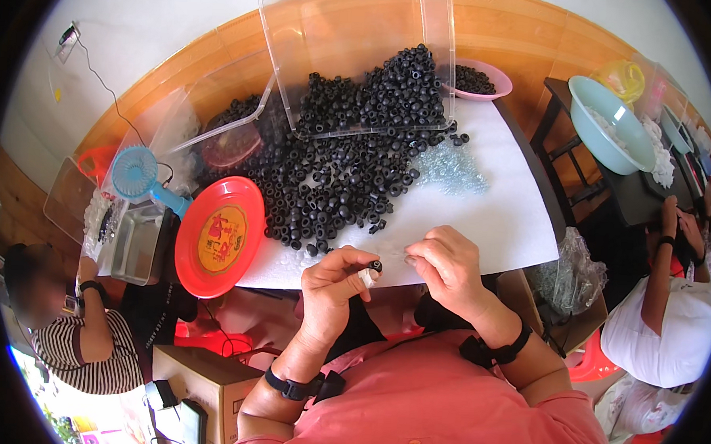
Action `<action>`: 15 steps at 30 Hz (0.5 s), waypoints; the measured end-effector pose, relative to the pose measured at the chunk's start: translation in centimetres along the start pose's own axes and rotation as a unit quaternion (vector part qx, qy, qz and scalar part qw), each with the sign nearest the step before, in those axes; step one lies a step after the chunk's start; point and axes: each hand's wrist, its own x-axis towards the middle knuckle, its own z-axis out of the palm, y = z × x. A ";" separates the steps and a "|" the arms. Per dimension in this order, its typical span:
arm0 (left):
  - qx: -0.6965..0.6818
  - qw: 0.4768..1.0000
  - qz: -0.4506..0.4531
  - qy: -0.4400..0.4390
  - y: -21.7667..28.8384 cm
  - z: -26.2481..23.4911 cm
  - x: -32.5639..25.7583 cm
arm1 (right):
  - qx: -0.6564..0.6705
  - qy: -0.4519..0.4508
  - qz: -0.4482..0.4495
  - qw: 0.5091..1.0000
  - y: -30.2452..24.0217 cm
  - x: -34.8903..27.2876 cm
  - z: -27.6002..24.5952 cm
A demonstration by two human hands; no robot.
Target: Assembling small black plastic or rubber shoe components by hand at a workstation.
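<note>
Close to the table's near edge, my left hand pinches a small black hollow part between thumb and fingers. White tape is wrapped around a digit of that hand. Just to the right, my right hand is closed, thumb and fingertips pressed together; whatever it may hold is too small to name. Ahead of both hands spreads a pile of similar black parts. Tiny clear bluish pieces lie on the white table covering, right of the pile.
Behind the pile, a clear plastic bin lies tipped. A red plate and a blue fan stand left. A pink bowl is at the back. Co-workers sit left and right, the latter near a pale blue basin.
</note>
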 end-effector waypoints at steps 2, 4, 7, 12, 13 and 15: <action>-0.006 1.000 -0.005 0.016 0.3 0.0 0.1 | 0.001 -0.003 0.002 1.000 -0.1 0.1 -0.2; -0.069 0.997 -0.026 0.020 0.8 -0.2 0.3 | 0.005 -0.026 0.014 1.000 -0.4 0.5 -0.5; -0.071 0.997 -0.005 0.027 1.4 -0.2 0.7 | 0.015 -0.023 -0.003 1.000 -0.5 1.5 -0.6; -0.091 0.996 0.005 0.015 1.1 0.4 1.3 | -0.063 -0.009 0.008 0.998 -0.6 3.7 0.9; -0.087 0.996 -0.008 0.016 0.9 0.6 1.3 | -0.103 -0.006 0.025 0.994 -0.4 4.0 1.6; -0.086 0.996 -0.022 0.017 0.5 0.6 1.0 | -0.152 -0.040 0.037 0.987 0.0 4.2 2.8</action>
